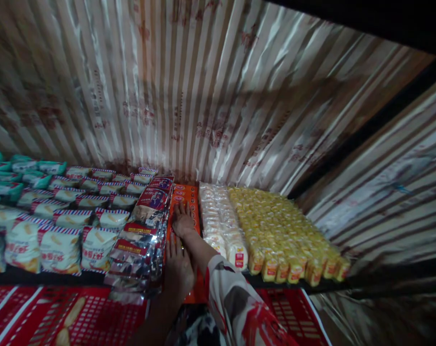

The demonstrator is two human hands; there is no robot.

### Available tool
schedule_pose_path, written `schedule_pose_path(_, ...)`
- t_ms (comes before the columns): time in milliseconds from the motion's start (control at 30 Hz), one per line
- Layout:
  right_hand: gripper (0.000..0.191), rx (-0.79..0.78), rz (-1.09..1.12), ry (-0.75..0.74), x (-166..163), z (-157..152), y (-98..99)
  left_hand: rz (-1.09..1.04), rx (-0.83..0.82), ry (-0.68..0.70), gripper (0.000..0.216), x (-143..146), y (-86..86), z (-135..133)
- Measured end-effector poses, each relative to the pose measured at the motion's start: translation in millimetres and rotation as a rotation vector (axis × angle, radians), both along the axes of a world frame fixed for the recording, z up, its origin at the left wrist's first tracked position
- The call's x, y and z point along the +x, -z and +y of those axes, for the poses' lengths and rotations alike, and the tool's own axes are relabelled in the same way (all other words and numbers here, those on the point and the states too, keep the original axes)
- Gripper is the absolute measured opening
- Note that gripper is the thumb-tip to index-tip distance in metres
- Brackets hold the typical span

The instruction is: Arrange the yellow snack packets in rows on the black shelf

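Observation:
My right hand (182, 220) lies flat, fingers stretched out, on a row of orange packets (185, 194) that runs back along the shelf. My left hand (177, 269) rests flat on the same orange row nearer the front edge, fingers apart. Neither hand holds anything. A stack of silver and red foil packs (146, 240) lies right beside my left hand. My right sleeve (232, 302) is white with a red pattern.
White snack packs with striped edges (59, 240) and teal packs (9, 178) fill the shelf's left side. White-wrapped rolls (218, 226) and yellow packets (286, 235) fill the right. Red plastic crates (41, 312) stand below. Corrugated metal sheeting (203, 96) forms the wall behind.

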State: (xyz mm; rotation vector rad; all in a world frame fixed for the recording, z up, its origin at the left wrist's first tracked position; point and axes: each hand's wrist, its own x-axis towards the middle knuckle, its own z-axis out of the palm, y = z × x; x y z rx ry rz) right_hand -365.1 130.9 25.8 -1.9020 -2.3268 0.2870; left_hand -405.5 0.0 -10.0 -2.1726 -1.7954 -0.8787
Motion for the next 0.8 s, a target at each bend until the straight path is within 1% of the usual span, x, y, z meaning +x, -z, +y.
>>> schedule_pose_path(167,0.05,0.044,0.048,0.012,1.3,-1.5,6.1,-0.01,-0.086,-0.004,0.04,0.8,-3.6,-0.4)
schedule_pose_path(300,0.051,0.062,0.081,0.028,3.5,-1.6,8.1,0.013,-0.143,-0.003,0.043,1.4,-3.7,0.1)
schedule_pose_path(467,0.053,0.053,0.09,0.066,7.2,0.9,11.0,-0.005,-0.149,0.009,0.045,2.7,-5.9,-0.5)
schedule_pose_path(667,0.052,0.066,0.092,0.061,7.5,0.9,12.8,-0.033,-0.168,0.008,0.043,4.0,-7.2,-1.6)
schedule_pose_path(800,0.053,0.049,0.103,0.058,6.8,0.9,9.7,-0.048,-0.152,0.011,0.041,3.8,-10.0,-2.5)
